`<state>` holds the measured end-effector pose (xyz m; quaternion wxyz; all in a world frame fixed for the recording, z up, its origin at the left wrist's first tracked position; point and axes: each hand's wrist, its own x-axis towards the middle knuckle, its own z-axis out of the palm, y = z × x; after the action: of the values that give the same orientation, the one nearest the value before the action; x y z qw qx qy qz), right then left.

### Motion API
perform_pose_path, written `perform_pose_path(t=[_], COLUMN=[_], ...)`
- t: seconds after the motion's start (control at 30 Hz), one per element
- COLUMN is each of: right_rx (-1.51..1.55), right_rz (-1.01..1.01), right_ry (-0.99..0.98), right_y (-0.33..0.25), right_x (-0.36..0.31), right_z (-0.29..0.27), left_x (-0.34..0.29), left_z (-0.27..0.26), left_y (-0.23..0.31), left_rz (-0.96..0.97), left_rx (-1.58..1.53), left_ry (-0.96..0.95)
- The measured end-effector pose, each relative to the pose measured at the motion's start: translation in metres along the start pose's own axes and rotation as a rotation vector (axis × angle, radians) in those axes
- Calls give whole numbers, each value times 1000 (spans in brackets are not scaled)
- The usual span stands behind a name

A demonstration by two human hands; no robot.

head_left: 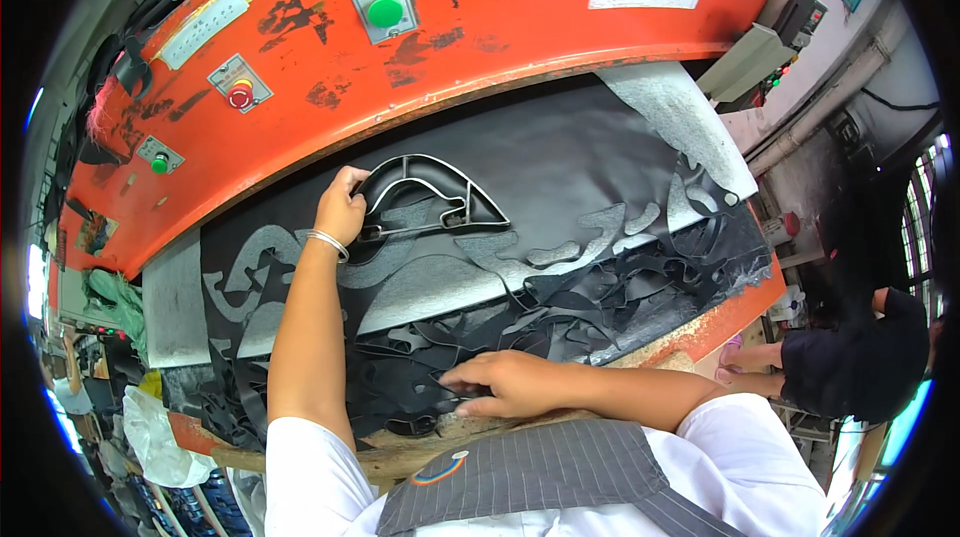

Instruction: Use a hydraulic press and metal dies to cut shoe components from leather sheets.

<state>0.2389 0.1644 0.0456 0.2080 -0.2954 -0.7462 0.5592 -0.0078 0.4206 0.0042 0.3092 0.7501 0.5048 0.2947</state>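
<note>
My left hand [343, 205] grips the left end of a curved metal cutting die [487, 199], its fingers closed around the frame. The die rests on, or just over, a black leather-like sheet [620, 152]; which of the two I cannot tell. Curved cut-outs in the sheet show a pale grey surface beneath. Lower down, my right hand [512, 383] reaches in from the right with fingers stretched and apart, holding nothing visible. Its fingertips are at the near edge of a tangled heap of black offcuts [410, 372].
An orange press beam [460, 47] spans the far side, carrying a green button [385, 11] and a red stop button [239, 94]. Grey cutting board [700, 122] shows at the sheet's far right corner. Another person [850, 357] is at the right; a white plastic bag [165, 442] hangs lower left.
</note>
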Motion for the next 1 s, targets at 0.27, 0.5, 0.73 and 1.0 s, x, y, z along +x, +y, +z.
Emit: perform_pose_path(t=[0.27, 0.5, 0.73, 1.0], right_rx=[612, 875, 163, -990], right_rz=[228, -206, -165, 97], right_ry=[248, 511, 710, 366], right_y=[5, -55, -43, 35], right_x=[7, 2, -18, -24], right_z=[3, 20, -86, -191], left_x=[-105, -212, -152, -83], left_z=[11, 18, 93, 174], left_y=[80, 182, 182, 111], left_rz=[233, 683, 391, -16], left_rx=[29, 358, -423, 129], left_ry=[318, 506, 358, 130])
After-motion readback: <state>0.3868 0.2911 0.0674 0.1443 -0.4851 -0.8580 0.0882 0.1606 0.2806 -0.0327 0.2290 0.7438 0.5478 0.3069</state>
